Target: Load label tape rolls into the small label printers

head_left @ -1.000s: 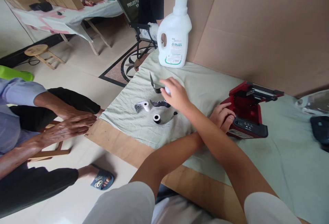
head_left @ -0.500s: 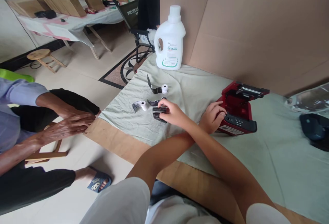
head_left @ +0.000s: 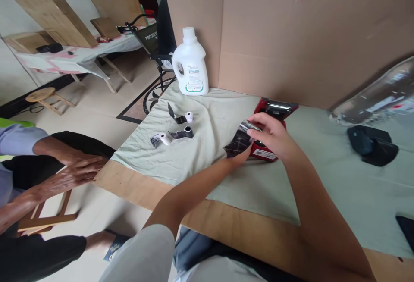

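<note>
Right hand [head_left: 274,134] at frame centre, fingers curled around the top of a dark paper strip [head_left: 237,143], pinching it in front of the red printer [head_left: 271,114]. Left hand [head_left: 243,155] mostly hidden behind the strip and the right wrist; thumb side just showing under the strip's lower edge, grip impossible to tell. Forearms crossing up from the lower middle of the frame, white sleeves at the bottom edge.

Strip hanging just left of the printer, above the pale cloth [head_left: 323,178] covering the bench [head_left: 246,234]. Printer standing on the cloth right behind the hands, lid raised.

Further left on the cloth, three small paper rolls with dark tails unwound: one [head_left: 188,117] nearest the bottle, one [head_left: 186,133] in the middle, one [head_left: 161,139] toward the cloth's left edge. White bottle [head_left: 190,63] upright at the cloth's far corner, against the cardboard wall [head_left: 291,27] filling the upper right. Black device [head_left: 371,144] at right on the cloth, crinkled clear plastic [head_left: 378,96] above it.

At lower left, another person seated, hands [head_left: 76,167] folded on a knee, blue sleeve [head_left: 16,137] at the frame edge. In the upper left, a draped table [head_left: 71,55], wooden boards [head_left: 54,19] leaning behind it, a low stool [head_left: 42,96] on the floor.
</note>
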`<state>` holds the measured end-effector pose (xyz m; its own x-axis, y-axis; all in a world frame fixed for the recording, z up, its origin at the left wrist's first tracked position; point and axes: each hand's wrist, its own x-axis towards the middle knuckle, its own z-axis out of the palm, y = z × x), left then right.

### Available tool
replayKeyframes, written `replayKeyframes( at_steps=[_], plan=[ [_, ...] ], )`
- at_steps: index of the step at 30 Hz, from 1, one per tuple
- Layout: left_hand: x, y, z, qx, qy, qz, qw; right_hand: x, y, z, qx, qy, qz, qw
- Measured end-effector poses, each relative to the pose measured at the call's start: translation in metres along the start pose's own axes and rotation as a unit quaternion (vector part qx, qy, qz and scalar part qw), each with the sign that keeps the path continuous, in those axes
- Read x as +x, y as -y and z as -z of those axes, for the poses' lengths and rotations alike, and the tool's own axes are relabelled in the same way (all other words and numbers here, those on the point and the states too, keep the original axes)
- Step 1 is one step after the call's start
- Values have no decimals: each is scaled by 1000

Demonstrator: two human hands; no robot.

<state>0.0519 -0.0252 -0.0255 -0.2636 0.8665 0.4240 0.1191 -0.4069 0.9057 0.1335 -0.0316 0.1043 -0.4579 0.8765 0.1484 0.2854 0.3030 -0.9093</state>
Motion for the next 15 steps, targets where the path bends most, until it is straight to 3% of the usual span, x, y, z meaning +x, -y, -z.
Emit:
replayKeyframes(
  at_steps=[3,6,9,15],
  plan=[
    [-8,5,28,20,52,-67,996,-1,-13,40,-182,-85,8,980],
    [-18,1,35,84,96,-176,976,0,-32,62,-271,-68,-36,960],
    [-25,-3,29,157,123,-225,954,5,-50,67,-299,-44,-45,952],
    [-28,-4,26,244,162,-228,928,23,-70,62,-332,-8,-52,942]
  ],
)
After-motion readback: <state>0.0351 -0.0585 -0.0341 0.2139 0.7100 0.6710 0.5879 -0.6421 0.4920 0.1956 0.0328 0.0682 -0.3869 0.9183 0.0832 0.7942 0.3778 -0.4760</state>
